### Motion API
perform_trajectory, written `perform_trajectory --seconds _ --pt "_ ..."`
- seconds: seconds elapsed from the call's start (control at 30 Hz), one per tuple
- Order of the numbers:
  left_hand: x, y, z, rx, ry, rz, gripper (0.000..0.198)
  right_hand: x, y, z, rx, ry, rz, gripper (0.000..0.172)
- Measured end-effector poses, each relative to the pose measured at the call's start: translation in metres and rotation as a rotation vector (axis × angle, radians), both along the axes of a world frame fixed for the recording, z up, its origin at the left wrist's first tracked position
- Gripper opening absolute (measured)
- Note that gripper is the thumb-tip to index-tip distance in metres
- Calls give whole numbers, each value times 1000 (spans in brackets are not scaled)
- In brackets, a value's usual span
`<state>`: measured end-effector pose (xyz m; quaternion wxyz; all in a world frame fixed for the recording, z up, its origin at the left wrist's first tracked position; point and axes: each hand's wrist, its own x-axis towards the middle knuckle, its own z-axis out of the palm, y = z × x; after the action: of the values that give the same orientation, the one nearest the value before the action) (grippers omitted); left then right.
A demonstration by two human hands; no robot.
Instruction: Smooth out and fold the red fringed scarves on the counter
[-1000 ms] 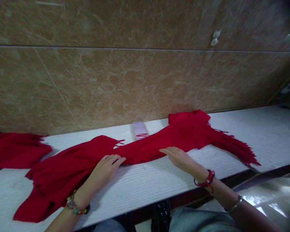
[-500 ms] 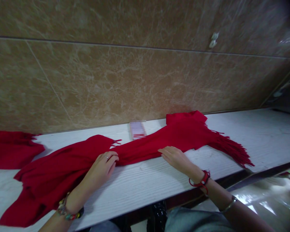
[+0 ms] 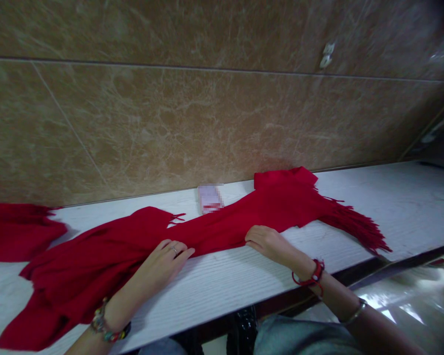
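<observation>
A long red scarf (image 3: 222,231) lies across the white tabletop, its fringe fanned out at the right and its wide, crumpled part at the left. My left hand (image 3: 170,261) is closed at the near edge of the scarf's narrow middle, a ring on one finger. To its right, my right hand (image 3: 268,242) pinches the same near edge with its fingers together. Between the two hands the fabric lies fairly flat.
A second red cloth (image 3: 18,231) lies at the far left. Behind the scarf's middle sits a small pale packet (image 3: 209,198), blurred. The brown marbled wall (image 3: 170,123) rises along the back of the white table (image 3: 403,202).
My left hand has moved right and slightly nearer along the scarf's edge. My right hand has shifted slightly, its fingers now at the near edge. The narrow middle looks wider and flatter.
</observation>
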<state>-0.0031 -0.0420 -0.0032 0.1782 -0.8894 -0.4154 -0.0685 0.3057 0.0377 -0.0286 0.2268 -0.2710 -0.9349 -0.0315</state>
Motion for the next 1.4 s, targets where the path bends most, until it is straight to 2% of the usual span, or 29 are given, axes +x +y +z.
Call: perform_trajectory --seconds 0.17,0.3,0.47,0.63,0.87,1.07,1.23,1.4 --pt "23 9 -1 -21 4 -5 33 -8 -2 2 -21 34 5 9" --pt "60 23 -1 -50 -13 -29 30 -16 -3 2 -38 90 -17 20" --pt "105 39 -3 -95 -99 37 25 -16 -1 4 -139 207 -36 15" --pt "121 48 -3 -74 -124 75 11 -15 2 5 -142 243 -98 14" --pt "111 42 -2 -35 -94 135 17 -14 3 4 -160 274 -117 14" --pt "69 30 -2 43 -25 252 29 -11 -1 7 -189 212 -56 16" --pt "25 6 5 33 14 209 36 -10 -3 7 -150 156 62 19" --pt "8 -8 13 10 15 119 36 -8 -5 7 -111 122 100 18"
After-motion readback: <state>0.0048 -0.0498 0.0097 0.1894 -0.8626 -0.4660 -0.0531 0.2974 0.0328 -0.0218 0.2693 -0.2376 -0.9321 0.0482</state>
